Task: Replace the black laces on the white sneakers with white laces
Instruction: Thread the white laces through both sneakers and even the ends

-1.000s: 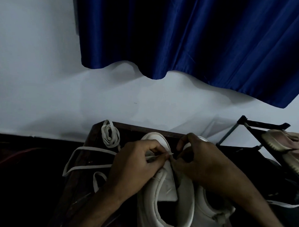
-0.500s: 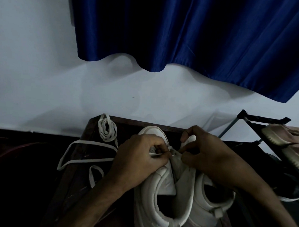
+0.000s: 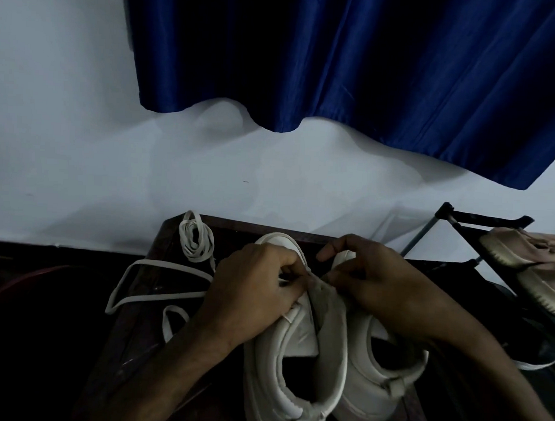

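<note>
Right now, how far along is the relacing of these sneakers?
Done: no black lace shows on either sneaker. In hand: the left hand pinches the loose white lace at the front of the left sneaker while the right hand grips its upper. Left: most of that lace trails over the table, the coiled lace lies untouched, and the right sneaker shows no lace where visible.

A home room, with a blue curtain (image 3: 355, 70) and a shoe rack (image 3: 487, 217).
</note>
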`<action>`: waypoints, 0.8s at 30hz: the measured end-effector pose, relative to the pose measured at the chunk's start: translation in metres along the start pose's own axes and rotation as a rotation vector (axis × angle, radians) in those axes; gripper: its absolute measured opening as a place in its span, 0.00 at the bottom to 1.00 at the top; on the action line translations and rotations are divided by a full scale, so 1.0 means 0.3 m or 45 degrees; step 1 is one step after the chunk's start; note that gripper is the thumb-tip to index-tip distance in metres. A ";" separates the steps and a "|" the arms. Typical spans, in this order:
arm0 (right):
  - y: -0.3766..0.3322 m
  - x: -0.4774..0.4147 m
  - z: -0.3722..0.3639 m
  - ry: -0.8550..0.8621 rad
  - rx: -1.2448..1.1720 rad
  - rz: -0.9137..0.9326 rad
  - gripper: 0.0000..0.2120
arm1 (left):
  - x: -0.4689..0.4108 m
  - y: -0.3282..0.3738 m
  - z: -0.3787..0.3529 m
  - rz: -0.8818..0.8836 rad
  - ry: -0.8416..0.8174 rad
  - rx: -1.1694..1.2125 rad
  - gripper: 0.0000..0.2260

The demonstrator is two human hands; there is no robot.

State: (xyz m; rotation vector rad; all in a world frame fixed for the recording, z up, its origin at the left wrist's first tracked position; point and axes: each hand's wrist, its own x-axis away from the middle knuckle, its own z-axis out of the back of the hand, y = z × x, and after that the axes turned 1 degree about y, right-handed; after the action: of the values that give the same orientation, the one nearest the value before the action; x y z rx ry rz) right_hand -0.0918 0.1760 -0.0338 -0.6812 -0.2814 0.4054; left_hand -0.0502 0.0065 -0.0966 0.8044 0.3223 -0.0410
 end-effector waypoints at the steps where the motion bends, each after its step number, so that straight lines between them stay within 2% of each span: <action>1: 0.000 0.000 -0.003 -0.010 0.009 -0.004 0.12 | -0.002 -0.006 0.001 0.006 -0.001 0.031 0.05; 5: 0.014 -0.018 -0.054 0.142 0.313 0.127 0.11 | 0.001 -0.026 0.006 0.033 -0.080 0.158 0.07; 7: 0.006 -0.022 -0.075 0.220 0.425 0.178 0.07 | 0.005 -0.033 0.015 0.057 -0.129 0.192 0.17; 9: -0.002 -0.021 -0.082 0.262 0.509 0.198 0.04 | 0.007 -0.035 0.028 0.127 -0.267 0.279 0.25; 12: 0.010 -0.015 -0.078 0.257 0.537 0.201 0.04 | 0.010 -0.022 0.038 0.188 -0.408 0.433 0.18; 15: 0.029 -0.011 -0.057 0.198 0.460 0.213 0.01 | 0.011 -0.002 0.043 0.232 -0.416 0.473 0.05; 16: 0.034 -0.011 -0.046 0.170 0.446 0.231 0.02 | 0.010 0.002 0.043 0.241 -0.408 0.463 0.04; 21: 0.032 0.034 0.091 0.140 0.450 0.200 0.03 | -0.004 -0.019 0.038 0.311 -0.352 0.340 0.08; 24: 0.016 0.083 0.178 -0.046 0.434 0.109 0.02 | -0.001 -0.032 0.031 0.275 -0.334 0.291 0.15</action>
State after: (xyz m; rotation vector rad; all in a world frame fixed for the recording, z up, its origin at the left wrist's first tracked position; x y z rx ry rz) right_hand -0.0915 0.2200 0.0058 -0.3529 -0.2110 0.5332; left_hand -0.0496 -0.0069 -0.0972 1.0439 -0.0196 0.0196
